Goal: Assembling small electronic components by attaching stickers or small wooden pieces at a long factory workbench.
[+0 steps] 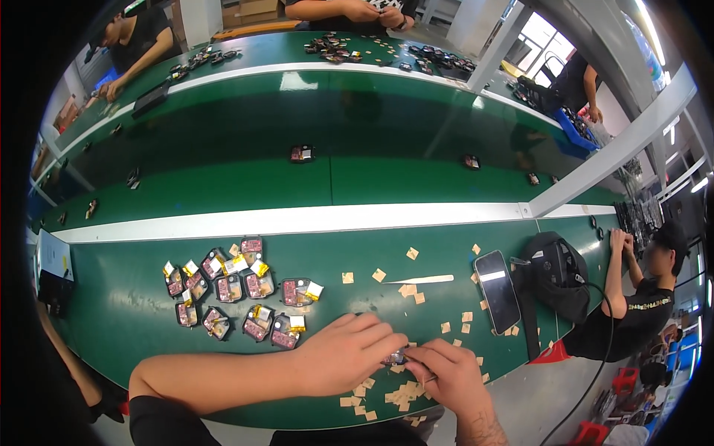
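Near the front edge of the green bench, a small dark electronic device (394, 358) sits between my two hands and is mostly hidden by fingers. My left hand (348, 354) reaches across from the left, its fingers closed on the device. From the right, my right hand (449, 372) pinches the device's right edge with thumb and fingers. Small tan square pads (404, 394) lie scattered beneath and around both hands. To the left rest several open black device casings (258, 283) with reddish circuit boards, some with silver-and-yellow battery packs.
A pale pointed stick (431, 279) lies beyond my hands. To the right are a phone (497, 291) and a black bag (555, 269) with a strap. Past a white rail (312, 217), a green conveyor belt (260, 182) carries scattered devices. Other people sit around.
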`<action>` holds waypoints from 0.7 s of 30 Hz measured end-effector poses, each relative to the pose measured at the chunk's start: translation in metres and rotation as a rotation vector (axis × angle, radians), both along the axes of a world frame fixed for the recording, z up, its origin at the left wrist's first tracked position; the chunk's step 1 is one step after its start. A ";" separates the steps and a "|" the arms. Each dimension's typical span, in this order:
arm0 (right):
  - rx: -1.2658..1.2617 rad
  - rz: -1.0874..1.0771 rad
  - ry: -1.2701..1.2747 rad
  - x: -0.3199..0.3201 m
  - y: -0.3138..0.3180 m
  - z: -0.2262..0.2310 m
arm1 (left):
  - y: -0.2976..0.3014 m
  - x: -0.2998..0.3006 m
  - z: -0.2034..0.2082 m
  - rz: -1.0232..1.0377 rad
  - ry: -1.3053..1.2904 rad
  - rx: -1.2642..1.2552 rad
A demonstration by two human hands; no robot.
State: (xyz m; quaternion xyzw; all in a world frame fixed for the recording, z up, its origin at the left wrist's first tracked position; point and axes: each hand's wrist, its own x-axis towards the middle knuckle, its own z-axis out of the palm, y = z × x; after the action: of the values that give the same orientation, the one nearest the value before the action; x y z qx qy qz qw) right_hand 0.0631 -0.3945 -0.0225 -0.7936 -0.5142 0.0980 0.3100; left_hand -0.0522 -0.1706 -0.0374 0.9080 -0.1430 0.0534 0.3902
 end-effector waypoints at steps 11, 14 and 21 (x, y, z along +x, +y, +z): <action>0.013 -0.114 0.290 -0.001 -0.004 0.000 | 0.003 -0.006 -0.007 -0.062 -0.181 0.315; 0.050 -0.077 0.393 0.007 -0.010 0.004 | 0.002 -0.007 -0.006 -0.066 -0.227 0.373; -0.042 -0.079 0.325 0.002 -0.008 0.012 | -0.002 -0.007 -0.003 -0.062 -0.318 0.467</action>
State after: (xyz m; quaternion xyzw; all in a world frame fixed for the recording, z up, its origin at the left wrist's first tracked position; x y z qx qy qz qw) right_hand 0.0647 -0.4030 -0.0101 -0.7932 -0.4235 0.2237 0.3762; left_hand -0.0587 -0.1725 -0.0405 0.9487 -0.2384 0.1486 0.1449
